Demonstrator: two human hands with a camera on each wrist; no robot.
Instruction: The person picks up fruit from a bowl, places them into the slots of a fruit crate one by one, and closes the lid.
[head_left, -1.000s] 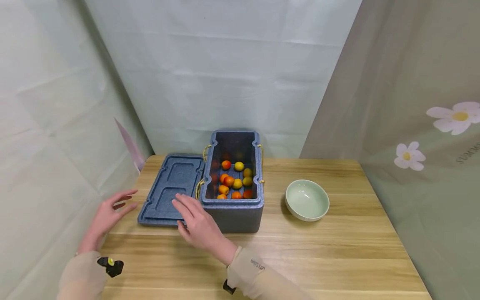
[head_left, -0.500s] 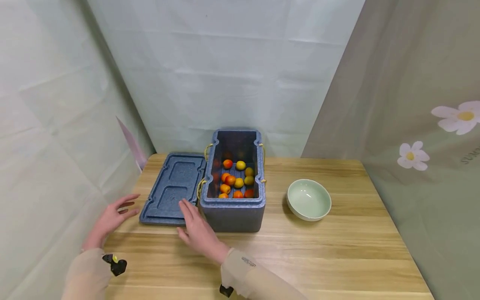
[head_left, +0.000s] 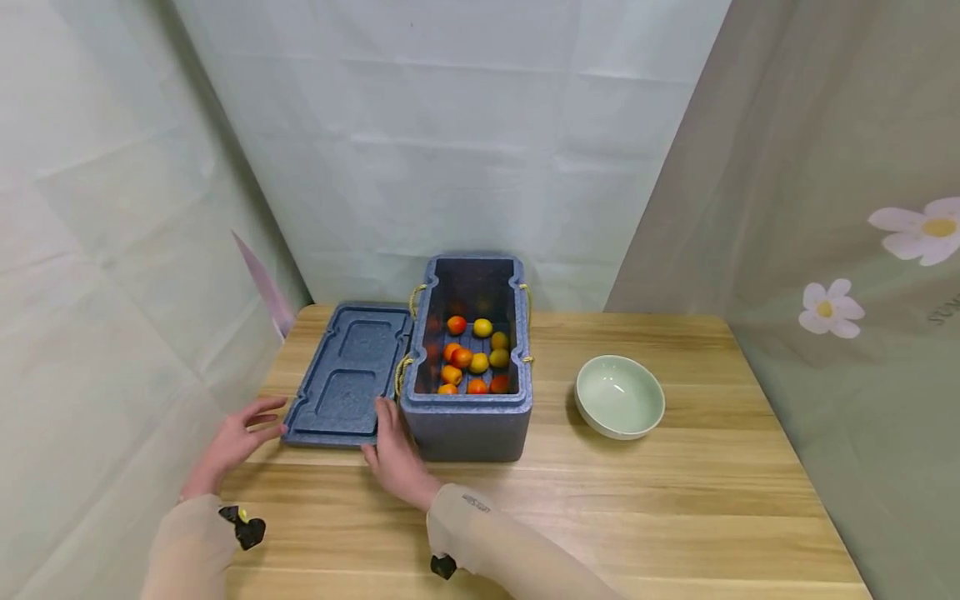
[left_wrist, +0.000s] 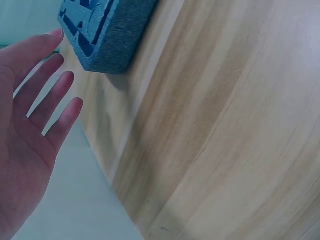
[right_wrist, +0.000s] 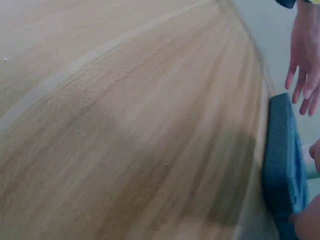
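Observation:
A blue speckled foam lid (head_left: pixel 348 392) lies on the wooden table with its recessed face up. My left hand (head_left: pixel 236 440) is at the lid's near left corner, fingers spread and relaxed; in the left wrist view a gap shows between the fingertips (left_wrist: pixel 75 103) and the lid (left_wrist: pixel 115 45). At the opposite near corner is my right hand (head_left: pixel 397 462), its fingers extended along the lid's right edge, beside the foam box. Only a bit of the right thumb (right_wrist: pixel 309 222) shows at the lid's end in the right wrist view.
The open blue foam box (head_left: pixel 468 433) with yellow rope handles stands right of the lid, holding several small orange, red and yellow fruits (head_left: pixel 478 362). A pale green bowl (head_left: pixel 619 397) sits farther right. Hanging cloth (head_left: pixel 450 150) encloses the table (head_left: pixel 675 517) at back and sides.
My left hand has moved right to the lid's left corner. My right hand has lowered to the lid's right edge by the box. Lid, box and bowl stay in place.

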